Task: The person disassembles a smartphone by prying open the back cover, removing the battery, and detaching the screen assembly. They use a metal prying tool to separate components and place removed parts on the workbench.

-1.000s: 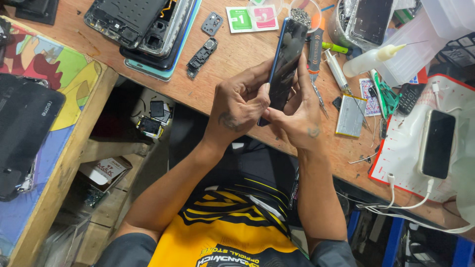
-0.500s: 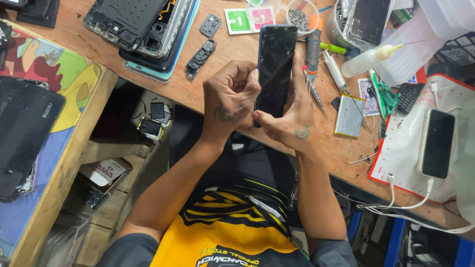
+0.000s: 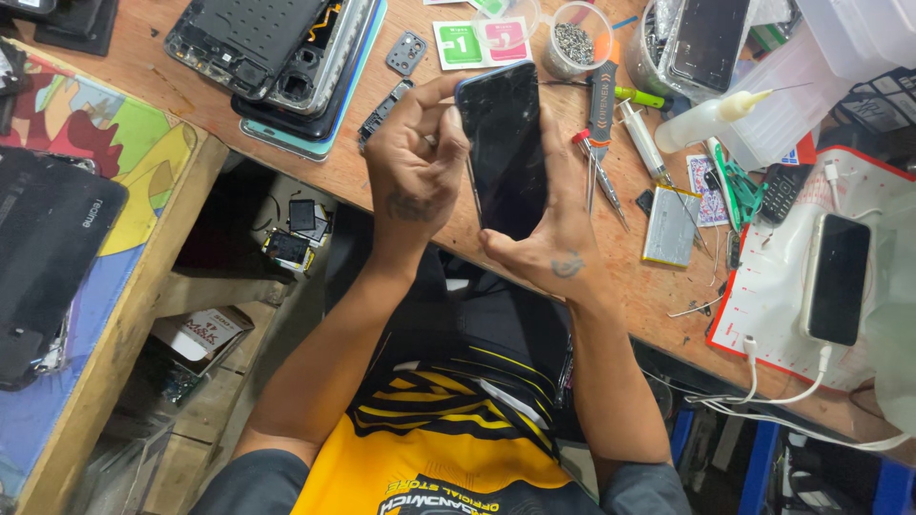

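Both hands hold the dark rectangular phone with a glossy black screen [image 3: 504, 153] upright above the edge of the wooden workbench [image 3: 315, 176]. The left hand [image 3: 415, 172] is closed around its left edge, and the right hand [image 3: 558, 243] cups its lower right side. The step looks like inspecting or working along the edge; any further handling needs a firm but gentle grip. The glass seems scratched or finely cracked, with a bluish rim.
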